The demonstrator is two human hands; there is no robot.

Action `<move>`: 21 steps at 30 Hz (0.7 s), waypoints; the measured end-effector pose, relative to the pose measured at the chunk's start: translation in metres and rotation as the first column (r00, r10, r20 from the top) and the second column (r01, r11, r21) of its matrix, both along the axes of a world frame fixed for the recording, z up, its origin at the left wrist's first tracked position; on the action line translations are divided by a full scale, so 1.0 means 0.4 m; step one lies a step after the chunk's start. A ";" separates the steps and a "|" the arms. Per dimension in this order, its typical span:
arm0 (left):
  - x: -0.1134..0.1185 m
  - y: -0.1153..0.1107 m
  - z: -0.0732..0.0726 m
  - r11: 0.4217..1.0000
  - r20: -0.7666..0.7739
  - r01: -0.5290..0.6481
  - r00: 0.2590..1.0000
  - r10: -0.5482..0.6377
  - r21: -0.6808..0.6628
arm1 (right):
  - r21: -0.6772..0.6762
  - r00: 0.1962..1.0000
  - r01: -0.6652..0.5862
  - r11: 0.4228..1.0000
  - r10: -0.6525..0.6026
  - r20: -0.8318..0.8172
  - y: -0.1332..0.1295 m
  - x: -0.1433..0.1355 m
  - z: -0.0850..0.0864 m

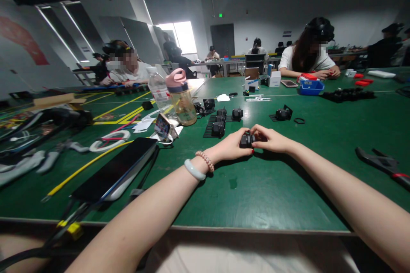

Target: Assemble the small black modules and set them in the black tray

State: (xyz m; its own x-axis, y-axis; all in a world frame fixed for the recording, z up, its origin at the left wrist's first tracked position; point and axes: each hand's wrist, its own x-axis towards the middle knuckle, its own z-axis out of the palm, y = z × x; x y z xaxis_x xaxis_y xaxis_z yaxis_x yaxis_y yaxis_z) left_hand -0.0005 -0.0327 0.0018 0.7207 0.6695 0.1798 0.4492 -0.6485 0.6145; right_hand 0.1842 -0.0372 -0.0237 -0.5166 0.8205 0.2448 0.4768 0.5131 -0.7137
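Note:
Between my two hands is a small black blocky part [247, 140], low over the green table; its exact kind is too small to make out. My left hand [233, 144] closes around its left side, thumb at the front. From the right, the fingers and thumb of my right hand [268, 138] pinch it. Just beyond my left hand stand several similar black parts [218, 128] with comb-like black bases. Another such black part with an upright flap [283, 113] sits farther right, beside a black ring-shaped piece [299, 120].
Pliers [382, 164] lie at the right. At the left are a dark tablet-like device [117, 170] with cables, a yellow cable [86, 164], a phone on a stand [163, 128] and a pink-lidded bottle [181, 98]. Co-workers sit across the table near a blue bin [311, 88].

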 end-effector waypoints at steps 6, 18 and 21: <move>-0.001 -0.002 0.002 1.000 -0.016 0.006 1.000 -0.006 0.011 | -0.018 1.000 0.013 1.000 -0.013 -0.006 -0.002 -0.001 0.003; -0.002 -0.006 0.005 1.000 -0.017 -0.014 1.000 0.015 0.021 | 0.017 0.998 0.060 0.998 -0.061 0.027 0.000 -0.002 0.006; -0.002 -0.006 0.004 0.999 -0.022 -0.019 1.000 0.019 0.026 | 0.011 0.998 0.059 0.998 -0.059 0.029 0.001 -0.002 0.006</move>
State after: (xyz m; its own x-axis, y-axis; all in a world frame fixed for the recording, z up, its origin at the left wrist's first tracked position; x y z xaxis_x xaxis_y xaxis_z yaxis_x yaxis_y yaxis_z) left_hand -0.0013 -0.0350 0.0033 0.7118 0.6786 0.1812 0.4751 -0.6551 0.5875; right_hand 0.1835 -0.0368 -0.0211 -0.4745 0.8474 0.2383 0.5274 0.4904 -0.6938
